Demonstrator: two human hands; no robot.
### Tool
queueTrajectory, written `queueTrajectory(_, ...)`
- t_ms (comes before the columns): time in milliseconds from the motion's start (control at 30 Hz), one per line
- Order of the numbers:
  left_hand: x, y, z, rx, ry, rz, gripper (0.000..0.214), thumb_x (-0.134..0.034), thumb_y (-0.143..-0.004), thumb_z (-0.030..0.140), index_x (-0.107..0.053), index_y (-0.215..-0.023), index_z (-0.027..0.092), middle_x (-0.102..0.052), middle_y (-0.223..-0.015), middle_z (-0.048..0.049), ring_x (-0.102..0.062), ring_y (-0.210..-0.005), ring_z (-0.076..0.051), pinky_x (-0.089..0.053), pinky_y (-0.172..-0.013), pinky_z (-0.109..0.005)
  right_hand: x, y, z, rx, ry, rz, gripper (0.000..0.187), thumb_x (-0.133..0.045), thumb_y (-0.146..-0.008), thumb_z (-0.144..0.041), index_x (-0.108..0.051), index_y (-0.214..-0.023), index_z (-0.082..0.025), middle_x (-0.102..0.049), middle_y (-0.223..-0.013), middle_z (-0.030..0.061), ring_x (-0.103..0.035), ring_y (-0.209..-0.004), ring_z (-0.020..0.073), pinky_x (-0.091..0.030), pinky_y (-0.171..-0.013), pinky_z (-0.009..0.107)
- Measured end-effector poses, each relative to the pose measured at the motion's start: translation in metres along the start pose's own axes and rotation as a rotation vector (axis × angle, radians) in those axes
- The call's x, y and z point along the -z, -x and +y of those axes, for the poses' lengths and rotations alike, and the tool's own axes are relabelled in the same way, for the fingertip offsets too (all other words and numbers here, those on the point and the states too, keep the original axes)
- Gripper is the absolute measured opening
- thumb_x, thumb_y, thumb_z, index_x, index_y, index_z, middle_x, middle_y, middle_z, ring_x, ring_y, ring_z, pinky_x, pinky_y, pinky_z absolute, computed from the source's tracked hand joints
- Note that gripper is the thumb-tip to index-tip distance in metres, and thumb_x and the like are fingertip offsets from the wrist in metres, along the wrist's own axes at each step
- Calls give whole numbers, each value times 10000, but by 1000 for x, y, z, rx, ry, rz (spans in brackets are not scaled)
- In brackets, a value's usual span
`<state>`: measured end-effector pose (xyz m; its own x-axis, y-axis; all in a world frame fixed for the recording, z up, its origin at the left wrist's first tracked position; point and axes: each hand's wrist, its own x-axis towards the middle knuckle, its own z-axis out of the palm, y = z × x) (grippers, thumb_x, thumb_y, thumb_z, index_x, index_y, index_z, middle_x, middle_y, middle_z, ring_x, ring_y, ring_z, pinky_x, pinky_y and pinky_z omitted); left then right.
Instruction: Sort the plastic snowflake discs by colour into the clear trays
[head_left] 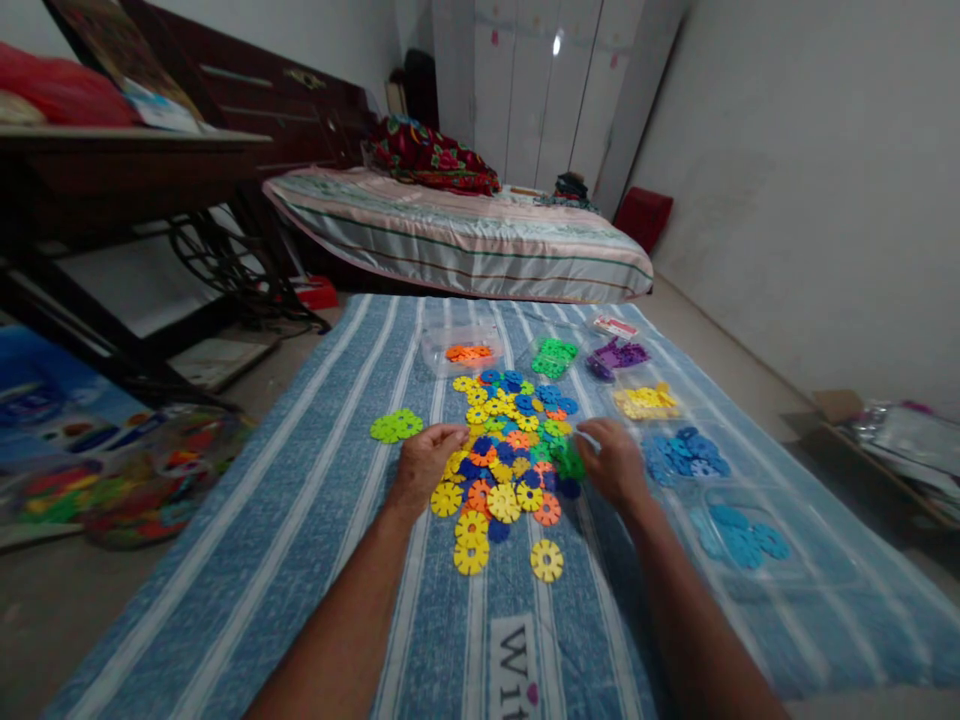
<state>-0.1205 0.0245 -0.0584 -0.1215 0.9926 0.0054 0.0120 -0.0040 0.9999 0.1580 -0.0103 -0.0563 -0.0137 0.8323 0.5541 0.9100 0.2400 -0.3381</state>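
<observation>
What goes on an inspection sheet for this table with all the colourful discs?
Surface: blue striped cloth, with lettering at the near side.
Things: mixed disc pile; light-green discs to its left; clear containers beyond and to its right.
Clutter: colourful bundle on the left floor, blurred.
Hands: left hand at the pile's left edge, right hand at its right edge; grips unclear.
Cables: nothing seen.
Surroundings: bed, wardrobe.

A home bedroom, shown by the bed (480, 240), bundled floral blanket (442, 158) and tall wardrobe (532, 100).

Left hand (430, 457) and right hand (613, 462) apart, loosely curled
</observation>
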Motion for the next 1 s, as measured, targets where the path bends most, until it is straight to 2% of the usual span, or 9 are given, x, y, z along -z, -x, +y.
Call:
queueTrajectory(133, 1, 0, -1, 19, 20, -4, 363, -795, -575, 484, -745, -757, 174, -746, -765, -47, -674, -774, -211, -516, -761, -312, -26, -8, -15, 67, 43, -189, 223, -547, -906, -277, -707, -1046, -211, -671, -1046, 100, -581, -1002, 221, -440, -871, 323)
queueTrajectory(267, 1, 0, -2, 27, 40, -16, 368, -793, -588, 486, -741, -775, 173, -749, -784, -54, -683, -800, -221, -519, -766, -320, -33, -5, -12, 23, 133, -267, 224, -572, -901, -334, -688, -1046, -210, -648, -1079, 101, -543, -1050, 236, -419, -888, 336)
queueTrajectory(433, 0, 0, -1, 40, 33, -22, 341, -783, -609, 458, -743, -787, 170, -749, -802, -53, -680, -808, -217, -514, -791, -323, -33, 6, -2, -22, 145, -255, 273, -560, -909, -363, -659, -1098, -193, -634, -1113, 106, -543, -1023, 227, -399, -877, 330)
queueTrajectory(700, 1, 0, -6, 27, 32, -8, 343, -771, -606, 443, -745, -797, 159, -744, -788, -49, -673, -804, -213, -509, -776, -312, -34, 10, -2, -143, 200, -232, 200, -522, -909, -303, -676, -877, -179, -645, -976, 95, -541, -942, 214, -373, -831, 312)
queueTrajectory(767, 1, -1, -6, 27, 32, -9, 341, -772, -605, 441, -746, -795, 159, -745, -785, -50, -674, -804, -212, -509, -779, -312, -34, 10, -3, -139, 191, -212, 197, -526, -906, -297, -681, -902, -176, -643, -995, 98, -539, -954, 218, -374, -840, 317)
queueTrajectory(933, 1, 0, -3, 31, 34, -9, 351, -775, -598, 451, -747, -791, 159, -750, -792, -58, -677, -808, -221, -515, -775, -319, -36, 8, -6, -31, 137, -178, 266, -577, -885, -320, -676, -1105, -208, -615, -1132, 104, -516, -1068, 240, -374, -894, 336)
queueTrajectory(1000, 1, 1, -2, 28, 25, -7, 355, -775, -596, 457, -749, -788, 160, -751, -791, -58, -677, -809, -221, -516, -769, -316, -37, 6, -8, -12, 132, -194, 271, -592, -879, -337, -681, -1104, -216, -602, -1151, 107, -504, -1090, 245, -374, -900, 342)
